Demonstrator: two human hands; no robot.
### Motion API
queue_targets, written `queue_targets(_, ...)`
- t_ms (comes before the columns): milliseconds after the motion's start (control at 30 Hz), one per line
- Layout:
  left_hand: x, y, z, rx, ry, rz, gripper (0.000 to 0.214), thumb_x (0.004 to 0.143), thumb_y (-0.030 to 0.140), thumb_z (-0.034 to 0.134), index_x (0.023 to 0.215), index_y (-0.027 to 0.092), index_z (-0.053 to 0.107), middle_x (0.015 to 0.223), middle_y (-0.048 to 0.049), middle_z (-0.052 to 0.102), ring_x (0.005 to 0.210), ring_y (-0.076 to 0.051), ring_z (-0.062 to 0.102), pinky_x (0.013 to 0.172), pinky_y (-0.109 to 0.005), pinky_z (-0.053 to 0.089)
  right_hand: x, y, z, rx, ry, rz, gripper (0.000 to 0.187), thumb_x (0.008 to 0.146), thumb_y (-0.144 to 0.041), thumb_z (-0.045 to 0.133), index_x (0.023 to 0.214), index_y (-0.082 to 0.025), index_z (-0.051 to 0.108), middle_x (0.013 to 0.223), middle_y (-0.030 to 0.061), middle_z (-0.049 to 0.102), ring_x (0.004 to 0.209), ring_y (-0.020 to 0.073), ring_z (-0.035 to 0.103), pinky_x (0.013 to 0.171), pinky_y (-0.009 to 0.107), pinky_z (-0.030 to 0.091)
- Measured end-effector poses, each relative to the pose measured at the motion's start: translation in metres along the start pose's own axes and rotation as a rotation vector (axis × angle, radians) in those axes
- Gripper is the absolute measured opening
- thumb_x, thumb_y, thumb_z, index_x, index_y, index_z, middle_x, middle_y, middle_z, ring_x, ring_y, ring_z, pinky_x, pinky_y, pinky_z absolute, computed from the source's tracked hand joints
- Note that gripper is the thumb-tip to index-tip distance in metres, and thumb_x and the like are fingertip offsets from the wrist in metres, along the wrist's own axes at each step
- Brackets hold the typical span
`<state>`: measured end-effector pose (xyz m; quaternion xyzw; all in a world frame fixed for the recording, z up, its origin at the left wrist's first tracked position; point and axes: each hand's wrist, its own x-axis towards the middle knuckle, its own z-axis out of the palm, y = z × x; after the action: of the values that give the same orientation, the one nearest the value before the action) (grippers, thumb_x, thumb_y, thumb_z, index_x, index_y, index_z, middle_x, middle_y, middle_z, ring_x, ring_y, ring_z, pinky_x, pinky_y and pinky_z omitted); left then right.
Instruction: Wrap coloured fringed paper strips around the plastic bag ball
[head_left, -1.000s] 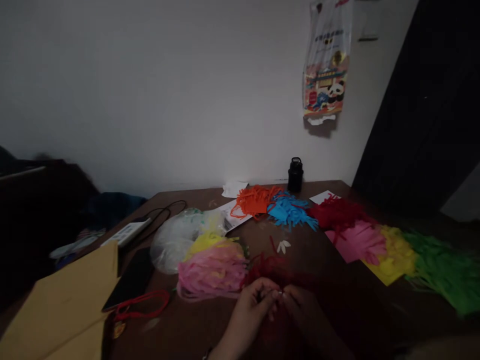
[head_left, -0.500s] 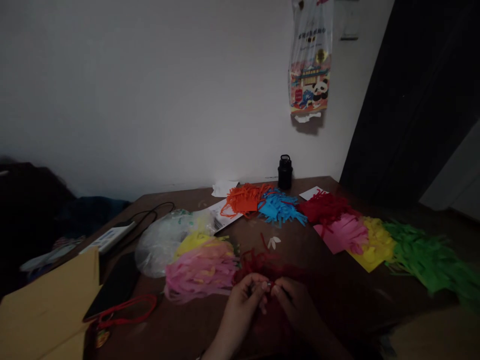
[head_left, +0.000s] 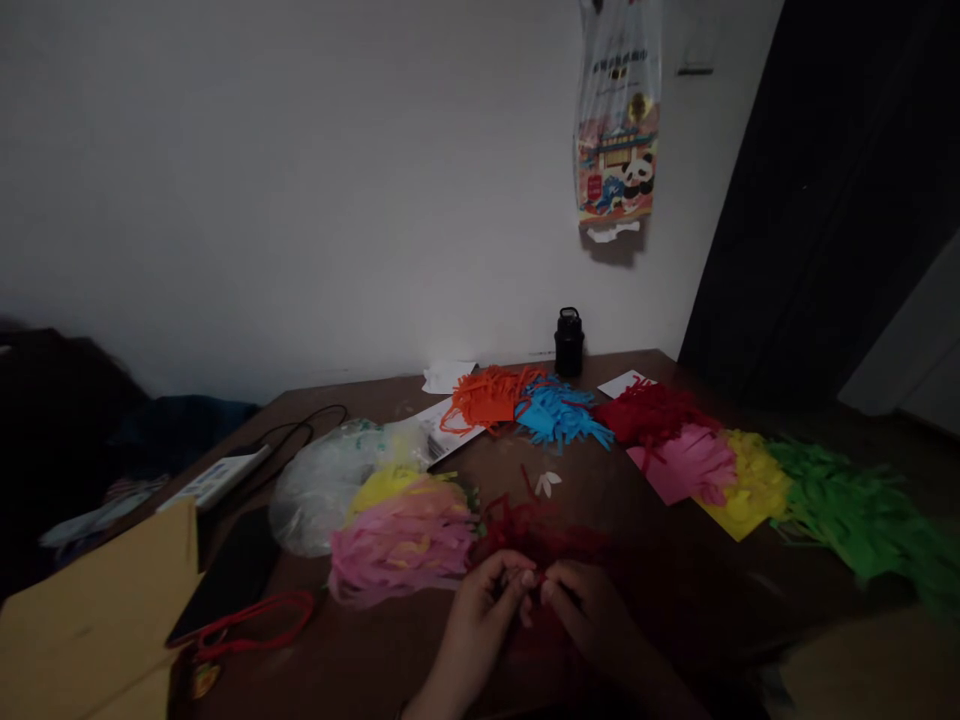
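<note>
My left hand (head_left: 491,605) and my right hand (head_left: 589,605) meet at the front middle of the table, fingertips pinched close together. Between them is a small piece of red paper, dim and partly hidden by the fingers. Dark red fringed paper (head_left: 525,525) lies just beyond and beneath my hands. Left of my left hand rests a bundle of pink fringed paper (head_left: 401,545), with yellow fringed paper (head_left: 394,487) behind it. A few small white paper slips (head_left: 547,484) lie farther back on the brown table (head_left: 480,475).
Orange (head_left: 491,397), blue (head_left: 562,412), red (head_left: 656,410), pink (head_left: 686,462), yellow (head_left: 754,485) and green fringed paper (head_left: 862,515) curve along the back and right. A black bottle (head_left: 568,345) stands by the wall. Left are a plastic bag (head_left: 319,490), power strip (head_left: 217,475) and red cord (head_left: 262,620).
My hands stay in nearly the same place, fingertips still pinched together. A small pale glint seen between the fingertips earlier no longer shows. The view has shifted very slightly.
</note>
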<state>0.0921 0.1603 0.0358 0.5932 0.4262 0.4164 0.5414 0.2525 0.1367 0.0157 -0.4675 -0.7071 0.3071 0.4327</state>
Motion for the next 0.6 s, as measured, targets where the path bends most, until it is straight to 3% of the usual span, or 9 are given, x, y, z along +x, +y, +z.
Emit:
queue_targets(433, -0.0061, 0.0022, -0.0023, 0.14, -0.068, 0.04, 0.027, 0.084, 0.043, 0.061, 0.079, 0.017, 0.063, 0.059, 0.0029, 0.056, 0.053, -0.011, 0.053, 0.055, -0.021, 0.04, -0.0036, -0.0022, 0.0002, -0.069, -0.01, -0.013, 0.026, 0.091, -0.021, 0.042, 0.067, -0.019, 0.052, 0.066, -0.0015, 0.058, 0.061, 0.0112, 0.052, 0.058, 0.023, 0.035)
queue_targets(600, -0.0029, 0.0048, -0.0039, 0.131, -0.06, 0.018, 0.032, 0.083, 0.047, 0.06, 0.076, 0.016, 0.063, 0.058, 0.0027, 0.056, 0.052, -0.011, 0.053, 0.054, -0.02, 0.039, -0.002, -0.0034, -0.0005, -0.01, -0.028, 0.014, 0.021, 0.09, -0.022, 0.045, 0.074, -0.019, 0.058, 0.073, 0.0008, 0.064, 0.069, 0.0134, 0.059, 0.065, 0.023, 0.041)
